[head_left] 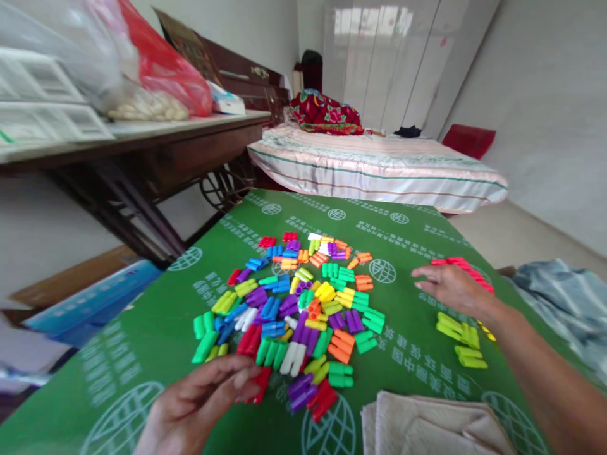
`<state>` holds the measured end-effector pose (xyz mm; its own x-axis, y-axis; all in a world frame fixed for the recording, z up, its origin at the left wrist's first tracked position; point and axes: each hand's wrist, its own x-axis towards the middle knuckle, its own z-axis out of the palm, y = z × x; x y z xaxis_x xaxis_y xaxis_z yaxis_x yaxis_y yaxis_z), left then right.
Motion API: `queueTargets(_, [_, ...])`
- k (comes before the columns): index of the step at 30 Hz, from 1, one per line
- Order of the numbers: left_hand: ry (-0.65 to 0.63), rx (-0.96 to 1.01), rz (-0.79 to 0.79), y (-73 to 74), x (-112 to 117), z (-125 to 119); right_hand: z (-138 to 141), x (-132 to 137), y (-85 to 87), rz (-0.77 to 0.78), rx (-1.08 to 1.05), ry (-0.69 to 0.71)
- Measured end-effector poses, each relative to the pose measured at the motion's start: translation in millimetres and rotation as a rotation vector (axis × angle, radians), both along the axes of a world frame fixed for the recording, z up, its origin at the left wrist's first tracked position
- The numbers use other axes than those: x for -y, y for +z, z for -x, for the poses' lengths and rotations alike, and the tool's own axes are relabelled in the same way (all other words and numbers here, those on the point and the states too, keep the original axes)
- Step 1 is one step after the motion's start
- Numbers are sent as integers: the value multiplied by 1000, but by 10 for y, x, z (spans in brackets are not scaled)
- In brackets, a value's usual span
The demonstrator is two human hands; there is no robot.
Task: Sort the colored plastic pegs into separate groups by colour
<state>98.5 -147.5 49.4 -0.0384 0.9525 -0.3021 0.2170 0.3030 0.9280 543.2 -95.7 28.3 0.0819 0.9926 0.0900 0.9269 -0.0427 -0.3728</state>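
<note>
My left hand point(196, 398) is at the near left edge of a pile of small coloured plastic tube pieces, mostly joined side by side. Its thumb and fingers close on a red tube piece point(262, 383), partly hidden by the fingertips. In the pile lie purple point(301, 392), white point(293, 358), orange point(341, 345), green, blue and yellow pieces. On the right, my right hand point(448, 287) is held open, fingers stretched to the left, by a row of red pieces point(472, 275). Below it lie several yellow-green pieces point(458, 330).
The green table point(156, 328) bears white printed globes and lettering. A folded beige cloth point(431, 423) lies at its near edge. Beyond stands a bed point(379, 164); a side table point(190, 136) with bags is at left. Grey-blue fabric point(564, 309) is at right.
</note>
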Motion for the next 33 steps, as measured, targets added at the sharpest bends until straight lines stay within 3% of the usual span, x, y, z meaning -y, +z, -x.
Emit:
queueTargets(3, [46, 42, -56, 107, 82, -69, 650, 126, -81, 87, -170, 196])
queueTargets(6, [88, 62, -94, 78, 198, -87, 1218, 206, -69, 118, -227, 315])
queueTargets(12, [-30, -50, -169, -144, 407, -9, 1817, 240, -4, 150, -211, 454])
queueTargets(17, [-136, -294, -391, -215, 516, -20, 2051, 220, -5, 176, -131, 551])
queueTargets(22, [-230, -391, -627, -303, 573, -77, 2104, 104, 16, 134, 34, 436])
queueTargets(28, [-211, -443, -717, -429, 575, -108, 2044, 113, -92, 5, 84, 286])
queueTargets(33, [-201, -447, -675, -430, 567, -105, 2089, 210, -80, 38, -6, 541])
